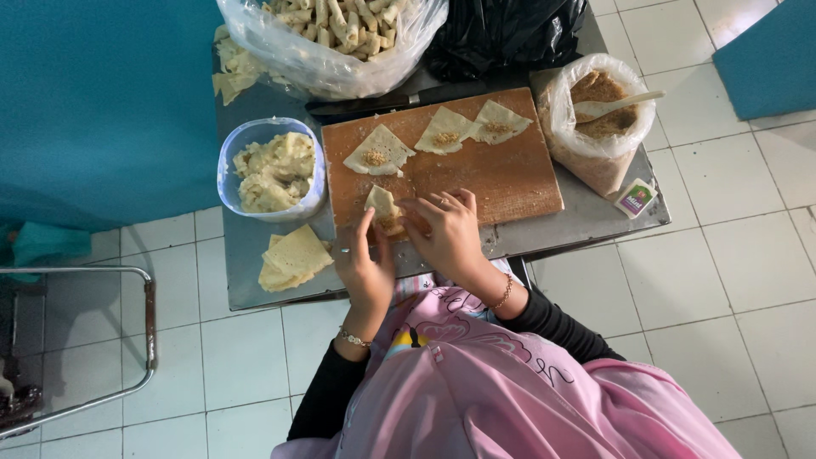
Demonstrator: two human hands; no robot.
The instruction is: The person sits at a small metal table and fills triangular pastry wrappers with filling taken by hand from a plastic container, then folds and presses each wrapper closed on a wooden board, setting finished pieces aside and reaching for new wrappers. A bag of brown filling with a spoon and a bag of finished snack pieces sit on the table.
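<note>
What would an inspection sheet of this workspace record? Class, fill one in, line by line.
Surface: grey metal table carrying a brown wooden cutting board.
Job's things: pale triangular dough wrapper being folded at the board's near edge; three filled wrappers farther back.
Clutter: clear plastic tub of dough, stack of plain wrappers, clear bag of brown filling with a spoon, clear bag of finished rolls, black plastic bag.
Grippers: left hand and right hand both pinch the wrapper.
Cables: nothing seen.
Surroundings: white tiled floor, teal wall.
</note>
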